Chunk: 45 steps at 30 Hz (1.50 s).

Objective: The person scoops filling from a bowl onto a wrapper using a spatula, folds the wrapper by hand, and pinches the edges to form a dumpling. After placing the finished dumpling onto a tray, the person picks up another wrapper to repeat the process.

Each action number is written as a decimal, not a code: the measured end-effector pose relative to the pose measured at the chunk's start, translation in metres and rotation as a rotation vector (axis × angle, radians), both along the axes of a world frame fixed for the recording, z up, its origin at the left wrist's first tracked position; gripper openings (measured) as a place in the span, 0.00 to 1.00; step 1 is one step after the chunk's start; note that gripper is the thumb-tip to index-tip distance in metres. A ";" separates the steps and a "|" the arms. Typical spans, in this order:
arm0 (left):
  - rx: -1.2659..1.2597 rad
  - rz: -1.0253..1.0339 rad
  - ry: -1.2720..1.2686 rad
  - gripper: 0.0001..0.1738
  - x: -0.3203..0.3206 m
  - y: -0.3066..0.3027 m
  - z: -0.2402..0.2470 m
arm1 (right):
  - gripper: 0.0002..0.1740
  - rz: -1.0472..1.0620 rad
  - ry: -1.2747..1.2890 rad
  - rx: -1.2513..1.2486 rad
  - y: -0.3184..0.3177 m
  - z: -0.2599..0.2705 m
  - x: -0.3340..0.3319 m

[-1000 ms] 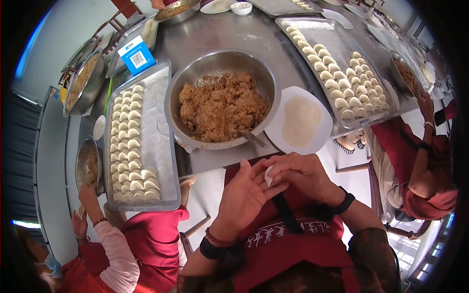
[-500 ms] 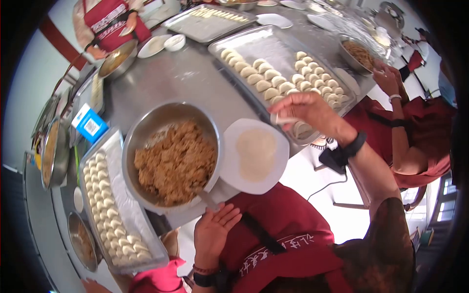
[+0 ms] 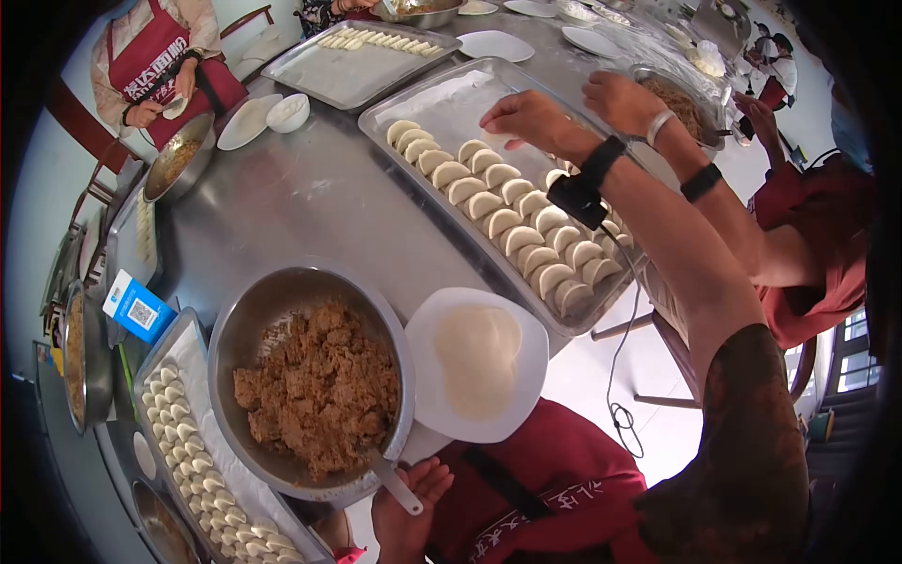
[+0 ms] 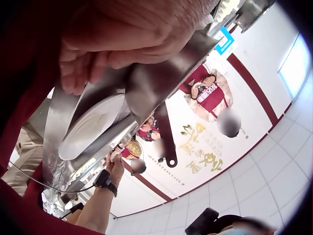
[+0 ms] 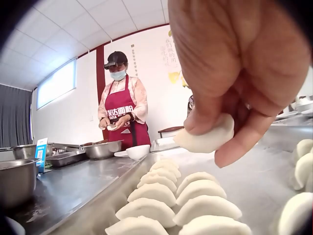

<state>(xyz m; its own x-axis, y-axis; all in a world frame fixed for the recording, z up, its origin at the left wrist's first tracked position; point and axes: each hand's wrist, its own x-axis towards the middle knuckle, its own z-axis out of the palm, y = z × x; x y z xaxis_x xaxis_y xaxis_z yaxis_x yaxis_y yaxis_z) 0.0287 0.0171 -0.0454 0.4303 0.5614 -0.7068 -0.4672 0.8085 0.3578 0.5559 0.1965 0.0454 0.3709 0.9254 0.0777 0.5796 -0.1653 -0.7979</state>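
Over the right-hand metal tray (image 3: 554,318), my right hand (image 3: 543,124) pinches a white crescent dumpling (image 5: 205,138) between thumb and fingers. Below it, rows of finished dumplings (image 3: 503,218) lie on the tray. My left hand (image 3: 413,508) is low near the table edge, palm up with fingers extended and holding nothing; the spoon handle (image 3: 398,483) overlaps it in the head view. That spoon leans in a steel bowl (image 3: 218,367) of brown filling (image 3: 315,390). Beside the bowl, a white plate (image 3: 532,376) carries round dough wrappers (image 3: 476,357).
A second tray (image 3: 228,409) of dumplings sits left of the bowl, with a blue QR-code sign (image 3: 139,307) behind it. Another person's arm (image 3: 738,221) reaches in at right, close beside my forearm. A cable (image 3: 613,376) hangs from my right wrist. Across the table stands someone in an apron (image 3: 150,56).
My hands were together round the dumpling and have parted. The right hand has carried it forward over the right tray; the left has stayed low by the bowl. The head view has turned right.
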 end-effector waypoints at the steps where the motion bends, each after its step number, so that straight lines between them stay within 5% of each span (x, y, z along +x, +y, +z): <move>1: 0.000 -0.021 0.007 0.21 -0.004 0.000 -0.002 | 0.10 0.010 -0.026 0.033 0.010 -0.005 -0.001; 6: -0.037 -0.058 0.011 0.25 -0.010 0.002 -0.005 | 0.09 0.057 -0.235 0.083 0.047 -0.020 -0.009; 10: -0.176 -0.028 0.051 0.19 -0.001 0.005 0.026 | 0.10 0.122 -0.347 0.061 0.062 -0.040 -0.001; 34: -0.204 -0.017 0.035 0.23 -0.004 0.005 0.025 | 0.10 0.284 -0.170 0.084 0.080 -0.076 0.009; 37: -0.012 -0.107 -0.007 0.23 -0.009 0.005 -0.004 | 0.13 0.172 -0.136 0.069 0.072 -0.068 0.005; 40: 0.003 -0.048 -0.076 0.19 -0.005 0.007 -0.004 | 0.15 0.188 -0.430 0.137 0.055 -0.046 -0.003; 45: 0.105 -0.123 -0.028 0.23 0.005 0.008 0.007 | 0.18 0.231 -0.348 -0.101 0.006 0.003 -0.056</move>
<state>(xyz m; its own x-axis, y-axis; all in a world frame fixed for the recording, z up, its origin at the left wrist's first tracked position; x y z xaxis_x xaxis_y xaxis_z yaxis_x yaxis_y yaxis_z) 0.0336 0.0252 -0.0388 0.5190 0.5736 -0.6337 -0.3776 0.8190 0.4320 0.5001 0.2029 0.0482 0.1210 0.9904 0.0668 0.8424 -0.0668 -0.5346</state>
